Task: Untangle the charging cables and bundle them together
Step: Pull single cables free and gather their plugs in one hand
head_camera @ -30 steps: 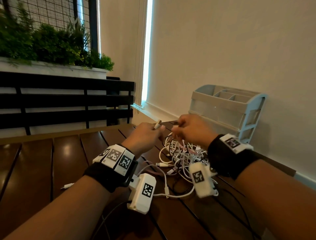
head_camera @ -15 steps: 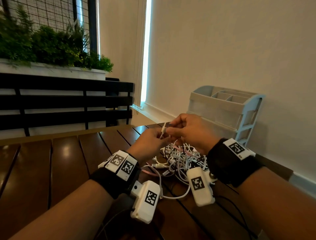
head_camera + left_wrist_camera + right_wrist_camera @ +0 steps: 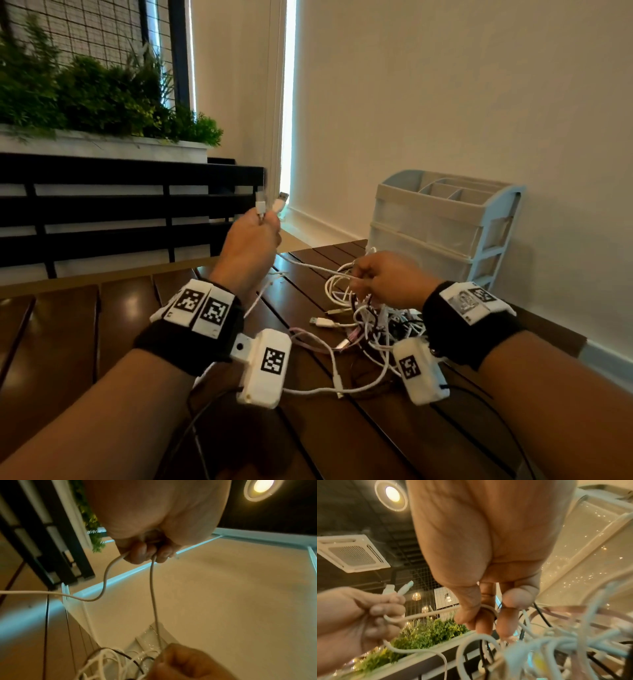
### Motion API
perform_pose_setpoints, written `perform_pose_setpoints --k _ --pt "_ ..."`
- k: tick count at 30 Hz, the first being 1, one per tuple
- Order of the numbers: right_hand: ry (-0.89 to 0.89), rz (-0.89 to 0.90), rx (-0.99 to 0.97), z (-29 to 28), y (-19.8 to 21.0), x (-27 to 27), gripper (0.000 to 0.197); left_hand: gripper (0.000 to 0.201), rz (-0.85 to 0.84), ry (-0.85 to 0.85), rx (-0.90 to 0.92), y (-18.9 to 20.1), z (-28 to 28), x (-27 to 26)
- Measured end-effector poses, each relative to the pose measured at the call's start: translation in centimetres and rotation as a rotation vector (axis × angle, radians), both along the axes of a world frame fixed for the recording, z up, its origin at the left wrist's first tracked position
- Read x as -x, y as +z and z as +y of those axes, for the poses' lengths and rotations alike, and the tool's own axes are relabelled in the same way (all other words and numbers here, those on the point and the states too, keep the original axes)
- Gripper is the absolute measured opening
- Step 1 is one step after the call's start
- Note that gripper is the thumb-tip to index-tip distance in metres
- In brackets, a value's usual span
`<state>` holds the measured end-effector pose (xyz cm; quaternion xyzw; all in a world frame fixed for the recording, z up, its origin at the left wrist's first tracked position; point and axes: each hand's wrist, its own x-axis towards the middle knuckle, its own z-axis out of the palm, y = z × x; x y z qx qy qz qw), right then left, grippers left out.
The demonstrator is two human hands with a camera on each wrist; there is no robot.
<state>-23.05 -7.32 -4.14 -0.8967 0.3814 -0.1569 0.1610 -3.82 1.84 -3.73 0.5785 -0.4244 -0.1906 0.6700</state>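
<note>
A tangle of white, pink and black charging cables (image 3: pixel 370 318) lies on the dark wooden table (image 3: pixel 102 329). My left hand (image 3: pixel 253 236) is raised above the table and grips a white cable by both plug ends (image 3: pixel 272 205), which stick up from the fist (image 3: pixel 397 589). Two strands of that white cable (image 3: pixel 152 595) hang from the left hand (image 3: pixel 145 553) down toward the pile. My right hand (image 3: pixel 383 277) is lower, just over the tangle, and pinches a white strand (image 3: pixel 488 609) between thumb and fingers (image 3: pixel 481 623).
A pale blue and beige drawer organiser (image 3: pixel 442 226) stands against the wall behind the cables. A loose USB plug (image 3: pixel 320 322) lies left of the pile. A black slatted bench (image 3: pixel 120 205) and a planter (image 3: pixel 102 102) are beyond the table's far edge.
My left hand has risen up and to the left with the white cable's two plug ends, drawing the cable out of the tangle. The right hand dropped lower onto the pile, holding a strand.
</note>
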Motion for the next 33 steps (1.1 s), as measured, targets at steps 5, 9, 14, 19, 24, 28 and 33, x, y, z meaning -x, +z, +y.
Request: perform_pose_setpoints --k 5,9,14,19,24,28,33 --pt "0.068 -0.217 -0.112 0.5 0.5 -0.2 0.021 0.021 0.185 -0.068 0.127 0.3 0.7 0.2" --pt "0.034 0.067 -0.011 -0.4 -0.6 -0.3 0.025 0.027 -0.282 0.058 0.232 1.1 1.7 0.2" --pt "-0.073 -0.165 -0.157 -1.5 -0.1 1.3 0.022 0.032 -0.842 0.416 0.099 1.5 2.5 -1.9" --pt "0.052 -0.022 0.045 0.7 1.1 -0.3 0.020 0.032 -0.936 0.285 -0.100 -0.2 0.7 0.9" --pt "0.127 -0.055 0.117 1.5 1.3 -1.9 0.014 0.014 -0.948 0.029 -0.238 -2.3 -0.6 3.1" --pt "0.082 -0.022 0.110 0.6 0.8 -0.9 0.023 0.016 -1.002 0.099 -0.279 -1.6 -0.4 2.4" --pt "-0.026 -0.069 -0.132 -0.8 0.4 1.7 0.021 0.022 -0.982 0.298 -0.254 0.6 1.2 -1.2"
